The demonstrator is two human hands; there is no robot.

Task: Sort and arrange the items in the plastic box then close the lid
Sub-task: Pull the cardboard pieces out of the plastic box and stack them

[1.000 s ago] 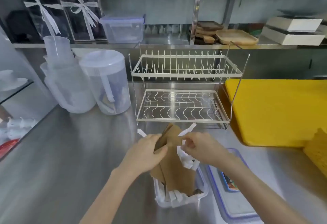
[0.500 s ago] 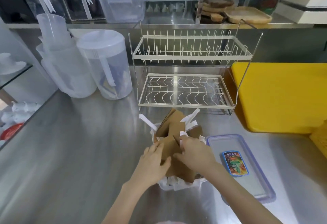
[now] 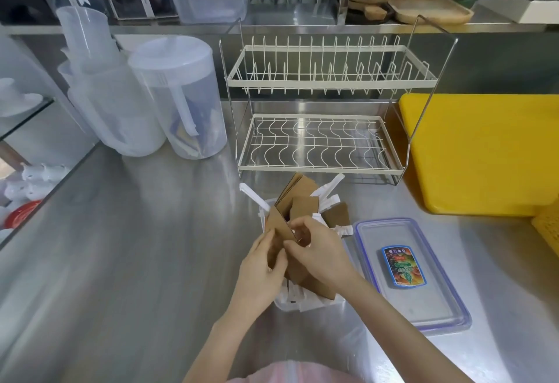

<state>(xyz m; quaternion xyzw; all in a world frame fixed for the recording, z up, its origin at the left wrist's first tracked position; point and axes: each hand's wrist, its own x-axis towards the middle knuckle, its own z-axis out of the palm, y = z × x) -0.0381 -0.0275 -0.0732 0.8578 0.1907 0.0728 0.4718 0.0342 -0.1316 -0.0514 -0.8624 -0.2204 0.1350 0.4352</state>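
Observation:
A clear plastic box (image 3: pixel 305 307) stands on the steel counter, mostly hidden under my hands. Brown cardboard sleeves (image 3: pixel 302 198) and white wrapped sticks (image 3: pixel 328 187) poke up out of it. My left hand (image 3: pixel 263 267) grips the cardboard stack from the left side. My right hand (image 3: pixel 317 249) pinches the same stack from the right, fingertips at its upper edge. The box's lid (image 3: pixel 429 307), clear with a blue rim and a coloured label, lies flat on the counter just right of the box.
A two-tier white wire dish rack (image 3: pixel 326 110) stands right behind the box. Translucent jugs (image 3: pixel 178 95) stand at the back left, a yellow board (image 3: pixel 484 152) at the right. A glass partition edge (image 3: pixel 45 189) borders the counter on the left.
Both hands have come closer together on the cardboard stack and pressed it lower into the box. The camera has tilted down, so the rack and shelf sit higher in view.

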